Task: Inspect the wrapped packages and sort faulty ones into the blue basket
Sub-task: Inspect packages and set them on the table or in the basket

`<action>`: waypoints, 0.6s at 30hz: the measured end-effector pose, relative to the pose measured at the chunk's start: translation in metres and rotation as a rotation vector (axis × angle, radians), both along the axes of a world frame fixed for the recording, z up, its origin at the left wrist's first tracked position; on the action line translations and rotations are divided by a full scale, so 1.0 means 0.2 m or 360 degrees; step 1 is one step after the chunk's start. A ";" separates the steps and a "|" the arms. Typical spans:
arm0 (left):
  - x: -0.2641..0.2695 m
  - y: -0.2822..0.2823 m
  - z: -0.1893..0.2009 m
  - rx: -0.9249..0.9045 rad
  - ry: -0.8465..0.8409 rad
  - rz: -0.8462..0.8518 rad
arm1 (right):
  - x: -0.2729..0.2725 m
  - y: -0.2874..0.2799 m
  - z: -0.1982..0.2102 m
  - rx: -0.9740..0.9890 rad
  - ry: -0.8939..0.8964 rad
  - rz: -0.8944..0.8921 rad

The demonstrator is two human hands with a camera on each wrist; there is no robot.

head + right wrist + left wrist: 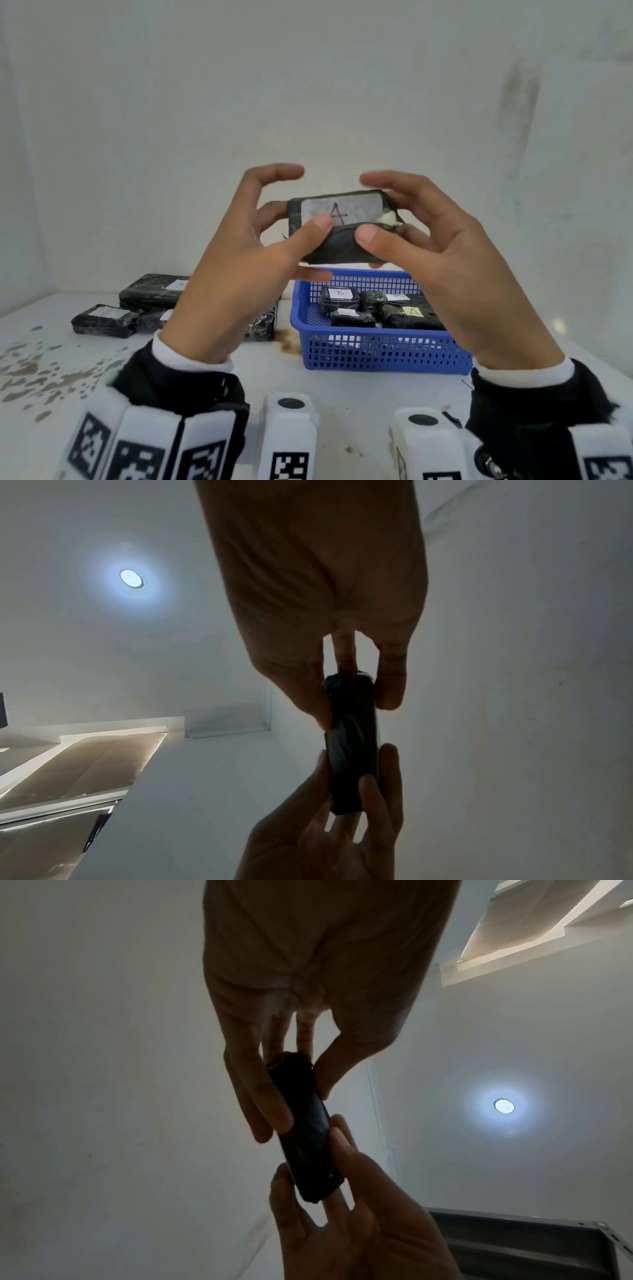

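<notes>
Held package: I have it raised in front of me, above the blue basket, label "A" facing me so the wrap can be read.
Left hand: thumb pinches the front face, fingers behind; index finger lifted free above the top edge.
Right hand: thumb pinches the lower front, fingers behind the right end; index finger arched over the top.
Reason for two-hand hold: I judge it steadies the package for turning and keeps the label unobscured.
Possible fault: a pale patch and loose black wrap at the right end; torn, I judge.
Basket contents: several wrapped packages, labels "B" and "A" legible, others blurred.
Unsorted packages: on the table, left, partly hidden by my left wrist.
Hidden: the package's back face; wrist views show only its dark edge.
</notes>
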State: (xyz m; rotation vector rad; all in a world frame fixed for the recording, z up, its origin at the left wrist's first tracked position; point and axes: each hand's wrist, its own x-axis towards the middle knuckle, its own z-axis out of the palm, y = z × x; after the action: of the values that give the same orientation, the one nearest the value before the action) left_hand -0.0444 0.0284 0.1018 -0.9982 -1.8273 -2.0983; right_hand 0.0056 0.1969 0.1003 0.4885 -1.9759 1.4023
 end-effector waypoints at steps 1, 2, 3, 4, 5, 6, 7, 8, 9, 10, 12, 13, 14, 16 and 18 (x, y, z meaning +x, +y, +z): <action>0.00 0.00 0.00 0.0010 0.0009 0.0009 | 0.00 0.00 0.00 -0.0022 0.0013 0.0022; 0.00 -0.01 0.00 0.0012 0.0016 0.0016 | 0.00 -0.01 0.01 -0.0046 0.0007 0.0033; -0.01 -0.01 0.00 0.0007 0.0017 0.0017 | 0.00 -0.01 0.01 -0.0054 -0.0015 0.0032; -0.01 -0.02 0.00 -0.0005 0.0012 0.0015 | 0.00 -0.01 0.01 -0.0063 -0.0039 0.0020; -0.01 -0.02 0.01 -0.0021 0.0000 0.0013 | -0.01 -0.01 0.01 -0.0055 -0.0054 0.0010; -0.01 -0.02 0.01 -0.0032 -0.0011 0.0018 | -0.01 -0.01 0.01 -0.0056 -0.0064 0.0002; -0.01 -0.02 0.01 -0.0041 -0.0013 0.0032 | -0.02 -0.01 0.01 -0.0057 -0.0073 -0.0001; -0.01 -0.01 0.01 -0.0047 -0.0001 0.0053 | -0.02 -0.01 0.01 -0.0074 -0.0083 0.0005; -0.01 -0.01 0.01 -0.0051 0.0009 0.0078 | -0.02 -0.01 0.01 -0.0086 -0.0095 0.0011; -0.01 -0.01 0.01 -0.0056 0.0009 0.0098 | -0.02 -0.01 0.00 -0.0095 -0.0106 0.0021; -0.01 -0.01 0.00 -0.0062 -0.0004 0.0116 | -0.01 0.00 0.00 -0.0062 -0.0124 0.0028; -0.01 -0.01 0.01 -0.0067 -0.0008 0.0120 | -0.01 0.00 0.00 -0.0043 -0.0124 0.0031; -0.01 -0.01 0.01 -0.0072 -0.0004 0.0121 | -0.01 0.00 0.00 -0.0034 -0.0120 0.0043; 0.00 -0.01 0.01 -0.0075 0.0024 0.0122 | 0.00 0.00 0.00 -0.0039 -0.0116 0.0087; 0.00 -0.01 0.01 -0.0086 0.0059 0.0121 | -0.01 0.00 0.00 -0.0029 -0.0095 0.0093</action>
State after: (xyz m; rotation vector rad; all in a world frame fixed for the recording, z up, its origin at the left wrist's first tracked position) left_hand -0.0440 0.0265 0.1039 -0.9575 -1.8828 -1.9833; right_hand 0.0043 0.1963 0.1007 0.5051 -2.0093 1.4852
